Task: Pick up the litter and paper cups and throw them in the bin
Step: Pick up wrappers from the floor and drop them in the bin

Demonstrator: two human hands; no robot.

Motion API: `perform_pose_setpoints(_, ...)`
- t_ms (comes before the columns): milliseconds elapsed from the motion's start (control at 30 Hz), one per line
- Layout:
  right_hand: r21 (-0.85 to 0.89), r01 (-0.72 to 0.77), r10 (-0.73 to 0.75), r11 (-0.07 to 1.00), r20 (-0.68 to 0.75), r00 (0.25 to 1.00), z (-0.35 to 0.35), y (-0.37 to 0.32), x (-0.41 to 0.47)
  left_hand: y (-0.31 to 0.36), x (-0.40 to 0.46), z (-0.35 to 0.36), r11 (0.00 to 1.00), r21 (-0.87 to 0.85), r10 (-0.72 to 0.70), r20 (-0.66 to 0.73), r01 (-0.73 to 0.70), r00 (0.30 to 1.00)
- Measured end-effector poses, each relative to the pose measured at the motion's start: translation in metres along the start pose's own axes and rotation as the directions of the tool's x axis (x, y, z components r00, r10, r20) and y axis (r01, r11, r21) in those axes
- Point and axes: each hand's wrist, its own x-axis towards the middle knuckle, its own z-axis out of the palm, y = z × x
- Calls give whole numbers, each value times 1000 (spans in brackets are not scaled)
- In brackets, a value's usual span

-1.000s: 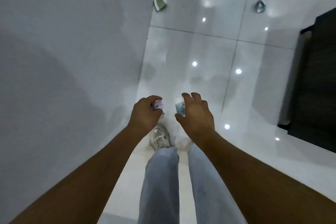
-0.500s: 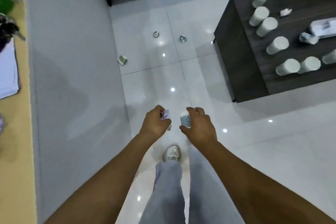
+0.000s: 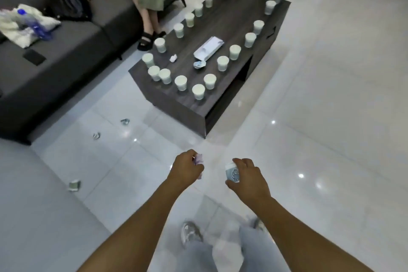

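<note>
My left hand (image 3: 185, 166) grips a crumpled pale purple wrapper (image 3: 199, 159) in front of me. My right hand (image 3: 248, 175) holds a small paper cup with a printed figure (image 3: 232, 172). On the white tiled floor to the left lie a flattened green cup (image 3: 74, 185) and two crumpled scraps (image 3: 96, 135) (image 3: 125, 121). Several white paper cups (image 3: 198, 91) stand around the edge of the dark wooden coffee table (image 3: 176, 99), with a crumpled scrap (image 3: 173, 58) and a crushed wrapper (image 3: 199, 64) among them. No bin is in view.
A dark grey sofa (image 3: 55, 68) fills the upper left, with a bottle and cloth on it. A seated person's legs (image 3: 149, 20) are between sofa and table. A flat white packet (image 3: 208, 47) lies on the table. A white wall surface (image 3: 26, 205) is at lower left.
My view has swung up and right, from the wall and floor to the whole table and sofa. Both hands keep their hold on the wrapper and cup and have spread slightly apart.
</note>
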Motion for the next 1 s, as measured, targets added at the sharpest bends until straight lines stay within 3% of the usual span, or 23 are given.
perform_pose_setpoints(267,176,-209,237,962,-156,959,-133,192,-14,156,36,197,971,161,136,238,-177,962)
perform_pose_setpoints(467,309,-330,409,892,-241,880,-219,323,-32,265,41,337,950,151,195,399,-274,896)
perform_pose_setpoints(800,473,-407,574,782,-289,766,-328,469,4,398,106,498,858,243,243,585,-453,774)
perform_pose_setpoints(1000,521,-455,648,723,-281,708,-419,554,56,505,168,593,844,215,247,658,-491,712)
